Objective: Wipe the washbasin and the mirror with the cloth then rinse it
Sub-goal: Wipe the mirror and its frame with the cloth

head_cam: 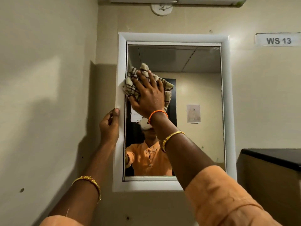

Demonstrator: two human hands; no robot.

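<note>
A mirror (200, 98) in a white frame (228, 111) hangs on the beige wall in front of me. My right hand (149, 95) presses a bunched beige cloth with brown checks (132, 86) flat against the glass at its upper left, next to the frame's left side. My left hand (109, 126) grips the outer left edge of the frame, thumb on its front face. The washbasin is out of view.
A label reading WS 13 (278, 40) is stuck on the wall at the upper right. A dark-topped counter or cabinet (273, 158) juts out at the right. A light fitting (177, 0) runs above the mirror. The wall corner lies at the left.
</note>
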